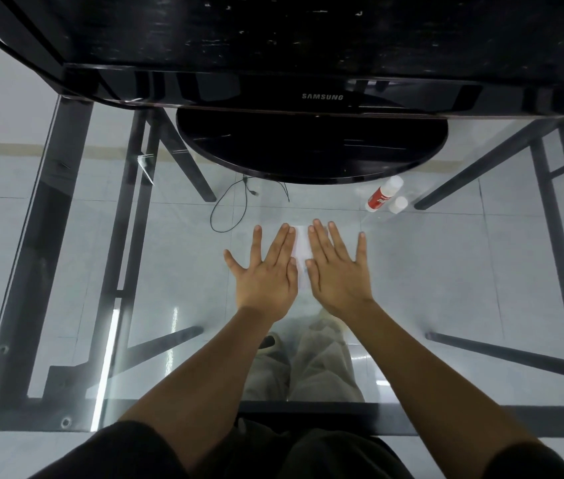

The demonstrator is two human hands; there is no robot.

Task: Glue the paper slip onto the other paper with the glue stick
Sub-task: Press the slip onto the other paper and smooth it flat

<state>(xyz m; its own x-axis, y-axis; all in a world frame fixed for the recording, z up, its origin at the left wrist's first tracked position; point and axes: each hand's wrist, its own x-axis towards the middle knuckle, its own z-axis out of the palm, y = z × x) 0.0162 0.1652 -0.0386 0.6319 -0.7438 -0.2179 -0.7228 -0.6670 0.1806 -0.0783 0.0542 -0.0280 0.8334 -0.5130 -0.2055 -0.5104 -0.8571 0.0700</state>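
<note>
The paper (301, 243) lies flat on the glass bench (446, 271) right in front of you, and only a narrow white strip of it shows between your two hands. You cannot tell the slip from the sheet beneath it, because your palms cover most of both. Your left hand (266, 271) rests on the paper's 9 o'clock side with its fingers straight and spread wide, the thumb tucked against the paper's edge. Your right hand (337, 271) lies on the 3 o'clock side in the same way, flat and splayed, gripping nothing. The two hands sit just beside each other, almost touching at the thumbs. At 2 o'clock from the paper, well apart from your hands, the glue stick (379, 198) lies on its side, a red-labelled tube with a white end. A small white cap (398, 204) stands just beside it, off the tube, and whether any glue shows at the tube's mouth is too small to tell. At 12 o'clock the round black base (311, 146) of a monitor (322, 96) sits on the bench. A thin black cable (232, 209) loops at 10 o'clock. Through the glass at 6 o'clock you can see pale trousers (322, 368).
</note>
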